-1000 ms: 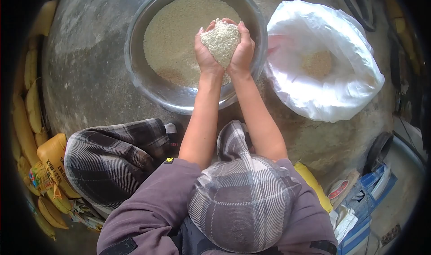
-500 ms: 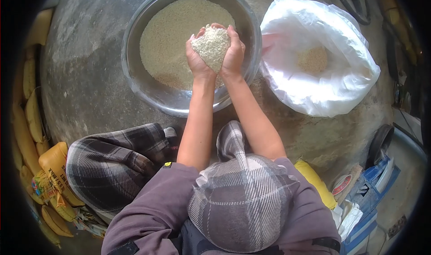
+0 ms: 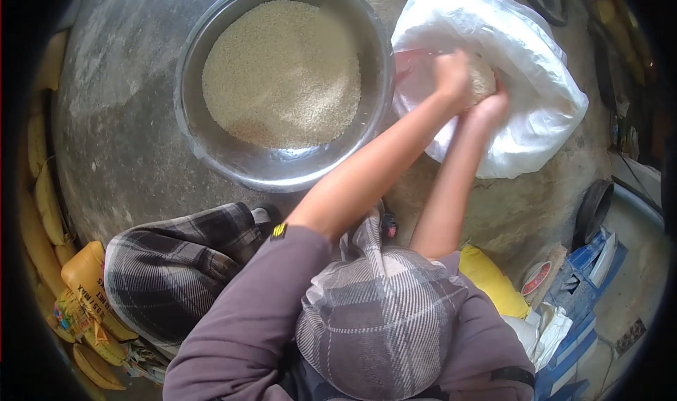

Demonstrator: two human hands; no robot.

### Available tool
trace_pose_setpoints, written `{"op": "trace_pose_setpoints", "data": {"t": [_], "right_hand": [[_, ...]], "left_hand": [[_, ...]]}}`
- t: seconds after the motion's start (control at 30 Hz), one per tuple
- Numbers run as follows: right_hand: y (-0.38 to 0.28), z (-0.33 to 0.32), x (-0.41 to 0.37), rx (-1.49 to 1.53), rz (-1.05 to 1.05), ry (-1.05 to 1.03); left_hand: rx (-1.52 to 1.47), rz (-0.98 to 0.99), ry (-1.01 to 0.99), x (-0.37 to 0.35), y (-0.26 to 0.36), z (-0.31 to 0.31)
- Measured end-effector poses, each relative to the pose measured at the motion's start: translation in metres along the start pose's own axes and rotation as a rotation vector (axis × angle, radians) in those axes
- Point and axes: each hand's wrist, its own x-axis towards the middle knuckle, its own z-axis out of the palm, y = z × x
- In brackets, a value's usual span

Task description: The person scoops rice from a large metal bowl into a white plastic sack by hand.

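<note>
My left hand (image 3: 453, 76) and my right hand (image 3: 490, 105) are cupped together over the open white sack (image 3: 539, 112), with a scoop of pale grain (image 3: 481, 79) between them. Motion blurs the left fingers a little. To the left stands a wide metal basin (image 3: 282, 182) holding a broad layer of the same pale grain (image 3: 275, 69), with a browner patch near its lower edge. The sack's bottom is mostly hidden behind my hands.
Yellow-green plantains or bananas (image 3: 48, 203) and a yellow container (image 3: 83, 263) lie along the left edge. A yellow bag (image 3: 490, 281), a blue plastic object (image 3: 582, 288) and a dark round object (image 3: 594, 210) are at the lower right.
Both hands have moved right from above the basin to above the sack, carrying the grain. The view has shifted slightly.
</note>
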Motion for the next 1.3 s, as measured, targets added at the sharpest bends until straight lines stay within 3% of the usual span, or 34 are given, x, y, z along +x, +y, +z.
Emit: {"op": "trace_pose_setpoints", "data": {"t": [0.03,0.07,0.1,0.17,0.2,0.23,0.27,0.3,0.33,0.37,0.4,0.43,0.47,0.5,0.57,0.6,0.63,0.7,0.77,0.83,0.9,0.93,0.97,1.0,1.03,1.1,1.13,1.2,1.3], "right_hand": [[-0.007,-0.01,0.008,-0.022,-0.019,0.108],[-0.008,-0.021,0.014,-0.129,-0.071,0.18],[-0.021,0.025,-0.025,-0.374,-0.086,0.531],[-0.001,-0.017,0.002,-0.887,-0.304,0.417],[0.011,-0.029,0.01,-1.069,-0.375,0.325],[0.028,-0.03,0.008,-1.251,-0.434,0.231],[0.048,-0.003,-0.006,-1.068,-0.727,0.22],[0.052,0.022,-0.034,-0.928,-0.613,0.12],[0.06,0.038,-0.047,-0.909,-0.831,0.024],[0.09,0.044,-0.053,-0.747,-0.787,-0.194],[0.113,0.049,-0.057,-0.591,-0.74,-0.399],[0.111,0.063,-0.061,-1.078,-1.353,-0.443],[0.106,0.081,-0.082,-0.831,-0.952,-0.685],[0.134,0.092,-0.077,-0.946,-0.981,-0.812],[0.208,0.101,-0.049,-1.147,-1.206,-0.841],[0.231,0.097,-0.035,-1.235,-1.153,-0.883],[0.215,0.102,-0.026,-1.476,-0.505,-1.093],[0.263,0.07,0.009,-1.269,-0.93,-0.848],[0.247,0.07,-0.008,-1.194,-0.867,-0.756],[0.227,0.07,-0.023,-1.13,-0.802,-0.678],[0.216,0.074,-0.042,-1.051,-0.401,-0.541],[0.206,0.075,-0.049,-1.076,-0.228,-0.482],[0.207,0.075,-0.053,-1.073,-0.224,-0.479],[0.207,0.076,-0.056,-1.012,-0.062,-0.408],[0.205,0.076,-0.058,-0.947,0.094,-0.336],[0.207,0.075,-0.066,-0.85,0.135,-0.278],[0.21,0.075,-0.073,-0.788,0.102,-0.192],[0.214,0.074,-0.078,-0.7,0.035,-0.049],[0.22,0.069,-0.075,-0.457,0.06,-0.157]], "left_hand": [[0.297,-0.027,-0.055,0.009,-0.015,0.019],[0.552,0.115,-0.233,0.025,-0.031,0.017],[0.8,0.264,-0.423,0.033,-0.045,0.019],[0.989,0.466,-0.437,0.009,0.002,-0.003],[0.768,0.169,-0.466,0.0,0.03,-0.02],[0.688,0.082,-0.416,-0.01,0.05,-0.038],[0.443,0.159,-0.405,0.005,0.043,-0.068],[0.266,0.246,-0.342,-0.016,0.071,-0.101],[0.38,0.513,-0.111,-0.036,0.094,-0.123],[0.549,0.921,0.049,-0.032,0.101,-0.155],[0.285,0.939,0.191,-0.015,0.093,-0.196],[0.409,1.054,0.316,0.001,0.094,-0.245],[0.526,0.941,0.608,0.004,0.095,-0.267],[0.785,0.86,0.705,0.014,0.086,-0.302],[1.688,0.989,0.808,0.034,0.073,-0.356],[1.669,0.998,0.789,0.038,0.067,-0.358],[1.762,0.979,0.785,0.039,0.064,-0.364],[1.874,0.965,0.785,0.035,0.067,-0.359],[1.17,0.718,0.602,0.019,0.061,-0.32],[1.09,0.67,0.537,0.02,0.053,-0.304],[0.714,0.663,0.404,0.02,0.045,-0.291],[0.718,0.66,0.404,0.02,0.042,-0.284],[0.485,0.576,0.384,0.019,0.043,-0.275],[0.253,0.49,0.356,0.019,0.044,-0.27],[0.253,0.489,0.349,0.02,0.045,-0.269],[-0.031,0.369,0.21,0.024,0.046,-0.27],[-0.037,0.361,0.196,0.025,0.046,-0.271],[-0.302,0.171,0.042,0.022,0.047,-0.273],[-0.299,0.287,-0.016,0.023,0.038,-0.276]]}}
